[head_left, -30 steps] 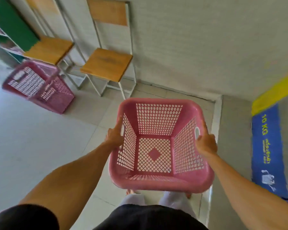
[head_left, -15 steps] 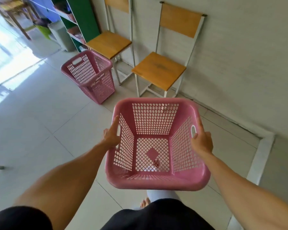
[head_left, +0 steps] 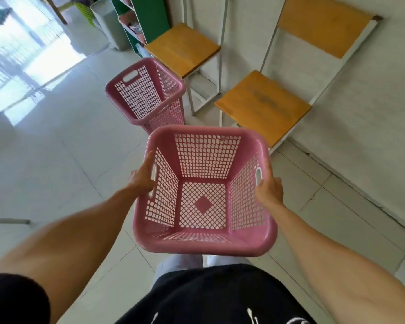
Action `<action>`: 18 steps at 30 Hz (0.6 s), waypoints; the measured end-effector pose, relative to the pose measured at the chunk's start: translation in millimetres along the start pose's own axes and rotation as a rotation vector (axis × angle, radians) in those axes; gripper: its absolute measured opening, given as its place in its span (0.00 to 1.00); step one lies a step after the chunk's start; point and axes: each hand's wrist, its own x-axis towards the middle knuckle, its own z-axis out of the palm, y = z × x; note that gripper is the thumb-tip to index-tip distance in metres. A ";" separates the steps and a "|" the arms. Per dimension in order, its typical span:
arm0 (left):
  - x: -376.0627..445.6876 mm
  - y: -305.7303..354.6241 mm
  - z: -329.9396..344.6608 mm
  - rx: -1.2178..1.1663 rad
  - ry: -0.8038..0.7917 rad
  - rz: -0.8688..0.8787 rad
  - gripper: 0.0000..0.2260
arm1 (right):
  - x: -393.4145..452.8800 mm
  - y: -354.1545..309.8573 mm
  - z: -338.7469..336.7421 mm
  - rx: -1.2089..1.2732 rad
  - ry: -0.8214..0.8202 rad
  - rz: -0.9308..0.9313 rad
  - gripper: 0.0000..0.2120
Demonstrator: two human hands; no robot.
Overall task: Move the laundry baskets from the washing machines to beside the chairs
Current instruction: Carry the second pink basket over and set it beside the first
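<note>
I carry an empty pink laundry basket (head_left: 204,244) in front of my waist, above the tiled floor. My left hand (head_left: 142,177) grips its left wall at the handle slot. My right hand (head_left: 268,189) grips the right wall at the other slot. A second pink basket (head_left: 145,94) stands on the floor just ahead, beside the nearer legs of two wooden chairs. The left chair (head_left: 182,49) and the right chair (head_left: 263,105) stand against the white wall.
A green shelf unit (head_left: 147,15) stands beyond the left chair, with a grey bin (head_left: 109,24) beside it. Open tiled floor (head_left: 45,148) stretches left toward a bright doorway. A low floor kerb (head_left: 360,190) runs along the wall at right.
The view has swung and closed in on the chairs. The standing basket and both chairs are now nearer and more central. The washing machine at right has left the view. My grip is unchanged.
</note>
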 end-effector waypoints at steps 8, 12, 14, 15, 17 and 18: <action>100.6 -4.3 -47.1 0.027 0.067 -0.014 0.44 | 70.2 -60.2 20.7 -0.038 -0.055 0.048 0.42; 165.3 -9.3 -66.5 0.107 0.009 0.096 0.45 | 95.0 -86.8 44.2 -0.037 -0.013 0.130 0.40; 196.8 -7.7 -76.7 0.099 -0.047 0.153 0.46 | 104.9 -100.1 59.1 -0.029 0.009 0.211 0.39; 212.3 -6.9 -82.0 0.066 -0.079 0.177 0.47 | 108.5 -107.8 66.4 -0.024 0.031 0.250 0.38; 241.9 -8.3 -91.2 0.008 -0.133 0.224 0.47 | 112.0 -123.5 78.8 -0.003 0.059 0.321 0.37; 256.3 -10.4 -96.1 0.001 -0.140 0.266 0.47 | 112.4 -132.3 83.8 0.016 0.069 0.353 0.37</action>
